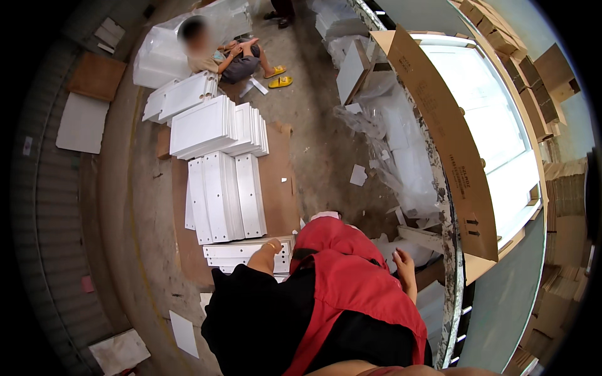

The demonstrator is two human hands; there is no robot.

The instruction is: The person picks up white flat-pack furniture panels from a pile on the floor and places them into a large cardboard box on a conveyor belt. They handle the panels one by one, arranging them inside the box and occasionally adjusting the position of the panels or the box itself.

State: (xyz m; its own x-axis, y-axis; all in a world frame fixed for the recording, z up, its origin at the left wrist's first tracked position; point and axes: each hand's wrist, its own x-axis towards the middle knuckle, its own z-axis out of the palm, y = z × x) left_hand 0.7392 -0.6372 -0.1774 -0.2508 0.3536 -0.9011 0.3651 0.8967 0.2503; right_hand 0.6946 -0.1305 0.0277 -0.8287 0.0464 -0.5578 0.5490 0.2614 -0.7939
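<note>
My left hand (273,245) reaches down to a low stack of white drilled panels (226,250) on the floor. It touches or lies just over the stack's right end, its fingers too small and foreshortened to make out a grip. Just beyond stand taller white boards with small holes (216,194), leaning side by side. Behind those is a stack of white framed panels (200,128). My right hand (405,263) hangs beside my red apron (357,276), near the workbench edge, with its fingers apart and nothing in them.
On the right, an open carton (451,150) with white panels (476,94) rests on the workbench (508,313). Plastic wrap (401,144) lies under it. A person (219,56) sits among panels at the far left. Brown cardboard (282,182) covers some floor; flat cartons (564,207) stack far right.
</note>
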